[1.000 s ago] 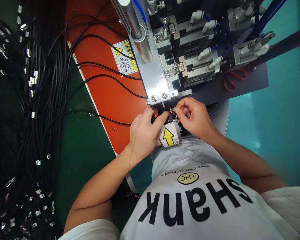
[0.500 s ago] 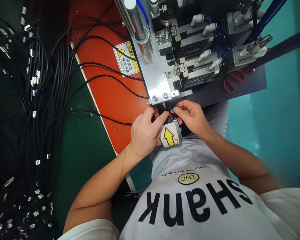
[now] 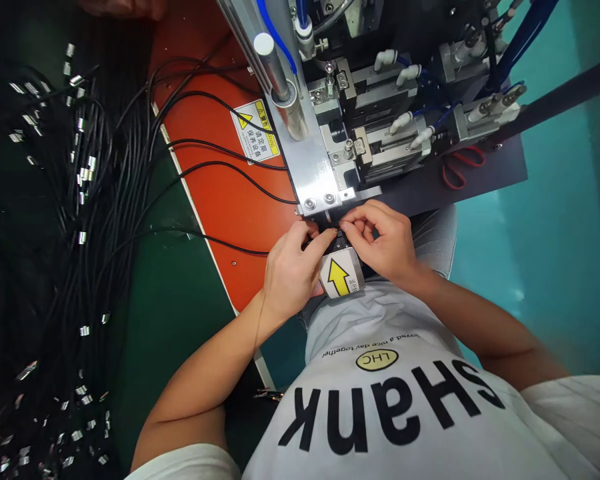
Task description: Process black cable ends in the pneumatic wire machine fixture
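My left hand [image 3: 293, 263] is closed at the front of the machine, thumb and index finger pressing down at a small black fixture [image 3: 339, 241]. A black cable [image 3: 230, 244] runs from the left into this hand, its end hidden under the fingers. My right hand [image 3: 380, 243] is pinched at the same fixture, its fingertips close to the left thumb. What lies between the right fingertips is too small and covered to make out. Just below the fingers, a metal block with a yellow arrow label [image 3: 339, 277] juts toward my shirt.
The machine's metal plate [image 3: 313, 170] and post stand right above my hands, with pneumatic cylinders [image 3: 387, 147] behind. Red-handled scissors [image 3: 457, 167] lie at the right. Many black cables [image 3: 115, 153] cover the left side. Another person's hand [image 3: 130, 8] shows at the top left.
My right hand has turned and its fingertips moved in over the fixture, covering the thin red and black wires seen before. Another person's hand has appeared at the top left. The view shifted slightly.
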Demonstrator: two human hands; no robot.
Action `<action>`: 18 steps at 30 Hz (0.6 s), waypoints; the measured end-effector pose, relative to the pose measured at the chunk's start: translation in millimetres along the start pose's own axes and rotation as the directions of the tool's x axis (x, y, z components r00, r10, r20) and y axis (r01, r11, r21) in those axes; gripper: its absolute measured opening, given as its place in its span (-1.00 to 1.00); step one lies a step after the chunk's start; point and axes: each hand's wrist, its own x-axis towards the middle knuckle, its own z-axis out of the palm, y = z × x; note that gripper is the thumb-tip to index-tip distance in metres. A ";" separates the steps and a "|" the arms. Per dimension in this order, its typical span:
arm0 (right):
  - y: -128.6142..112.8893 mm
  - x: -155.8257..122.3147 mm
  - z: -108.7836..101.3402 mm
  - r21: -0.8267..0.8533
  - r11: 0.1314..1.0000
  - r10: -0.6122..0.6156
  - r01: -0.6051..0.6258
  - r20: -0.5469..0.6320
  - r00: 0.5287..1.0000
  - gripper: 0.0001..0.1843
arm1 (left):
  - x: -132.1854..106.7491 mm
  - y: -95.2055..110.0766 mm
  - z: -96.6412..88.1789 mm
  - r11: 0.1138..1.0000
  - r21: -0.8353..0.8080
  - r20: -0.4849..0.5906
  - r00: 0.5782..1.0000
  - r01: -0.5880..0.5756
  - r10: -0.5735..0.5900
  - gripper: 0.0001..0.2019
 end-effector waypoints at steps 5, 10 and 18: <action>10.0 -0.3 1.0 0.070 0.993 0.091 -0.091 0.008 0.996 -0.93 | 1.7 1.8 0.3 1.000 -0.012 0.010 1.000 0.026 -0.026 -0.69; 28.0 6.9 2.8 0.333 0.859 0.310 -0.389 0.267 0.913 -0.85 | 3.3 4.3 -0.5 0.998 0.067 -0.033 0.999 -0.014 0.016 -0.72; 24.9 -18.0 -2.8 0.400 0.786 0.375 -0.471 0.297 0.878 -0.69 | -1.5 5.7 -3.0 0.979 0.194 -0.069 0.995 -0.056 0.071 -0.67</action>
